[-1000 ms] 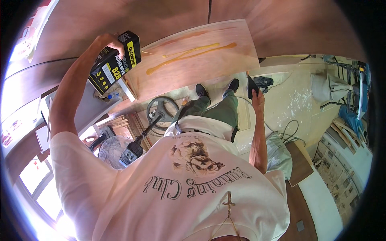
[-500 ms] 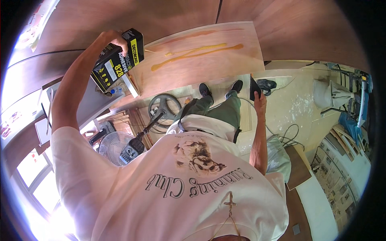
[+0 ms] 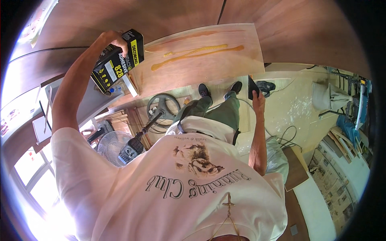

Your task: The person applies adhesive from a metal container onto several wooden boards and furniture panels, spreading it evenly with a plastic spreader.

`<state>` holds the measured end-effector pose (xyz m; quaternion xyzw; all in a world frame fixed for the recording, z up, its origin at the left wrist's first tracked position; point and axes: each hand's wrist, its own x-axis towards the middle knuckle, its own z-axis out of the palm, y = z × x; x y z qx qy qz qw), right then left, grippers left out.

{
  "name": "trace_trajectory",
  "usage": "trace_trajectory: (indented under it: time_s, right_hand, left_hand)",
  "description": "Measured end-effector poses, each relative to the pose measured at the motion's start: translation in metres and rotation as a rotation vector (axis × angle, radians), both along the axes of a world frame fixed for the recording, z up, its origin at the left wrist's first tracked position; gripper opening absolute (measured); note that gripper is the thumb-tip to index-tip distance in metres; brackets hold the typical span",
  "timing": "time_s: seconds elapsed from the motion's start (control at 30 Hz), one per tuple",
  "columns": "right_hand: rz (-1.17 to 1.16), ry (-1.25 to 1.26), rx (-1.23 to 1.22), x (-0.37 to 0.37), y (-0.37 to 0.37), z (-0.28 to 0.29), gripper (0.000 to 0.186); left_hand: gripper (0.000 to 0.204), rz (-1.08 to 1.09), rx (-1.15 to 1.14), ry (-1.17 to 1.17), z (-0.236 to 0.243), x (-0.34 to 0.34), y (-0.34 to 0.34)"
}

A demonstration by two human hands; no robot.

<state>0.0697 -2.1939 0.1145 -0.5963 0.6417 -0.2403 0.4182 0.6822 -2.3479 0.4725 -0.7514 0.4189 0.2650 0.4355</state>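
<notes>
My left hand (image 3: 117,40) grips the top end of a black and yellow rectangular adhesive can (image 3: 116,66), which is tilted beside the left end of a thin wooden board (image 3: 193,74). Two long streaks of amber adhesive (image 3: 197,57) lie along the board, the nearer one thicker. A fainter brownish smear (image 3: 193,36) runs near its far edge. Off the board's right end, my right hand (image 3: 258,102) is closed on a flat black spreader (image 3: 252,87), held on edge and apart from the board.
Below the board's left part stands a pedestal fan (image 3: 116,148) with a round base (image 3: 163,107). Dark shoes (image 3: 265,85) and a looped cable (image 3: 289,134) lie on the floor to the right. Wood offcuts (image 3: 341,142) and a grey bag (image 3: 327,96) are farther right.
The whole view has shifted very slightly. Both hands keep their hold on the can and the spreader, with almost no movement.
</notes>
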Motion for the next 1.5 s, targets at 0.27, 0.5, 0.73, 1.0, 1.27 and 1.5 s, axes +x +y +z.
trace_trajectory:
  time_s: [0.27, 0.5, 0.73, 1.0, 1.27, 1.5]
  right_hand:
    - [0.098, -0.07, -0.165, 0.095, -0.062, 0.033, 0.044]
    - [0.355, -0.14, -0.181, 0.234, -0.134, 0.084, 0.033]
    - [0.723, 0.032, -0.414, 0.353, -0.186, 0.116, 0.034]
    - [1.11, 0.146, -0.492, 0.409, -0.208, 0.05, 0.045]
    - [1.239, 0.333, -0.255, 0.363, -0.244, -0.097, 0.042]
    - [1.369, 0.407, -0.156, 0.35, -0.22, -0.152, 0.039]
  left_hand:
    - [0.112, -0.064, -0.255, 0.082, -0.018, 0.034, 0.047]
    - [0.134, 0.054, -0.631, 0.26, -0.067, 0.047, 0.109]
    - [0.109, 0.314, -0.974, 0.421, -0.114, 0.028, 0.144]
    - [0.111, 0.584, -1.273, 0.448, -0.196, 0.047, 0.226]
    - [0.115, 0.997, -1.488, 0.252, -0.305, -0.057, 0.37]
    - [0.105, 1.347, -1.399, 0.002, -0.388, -0.181, 0.512]
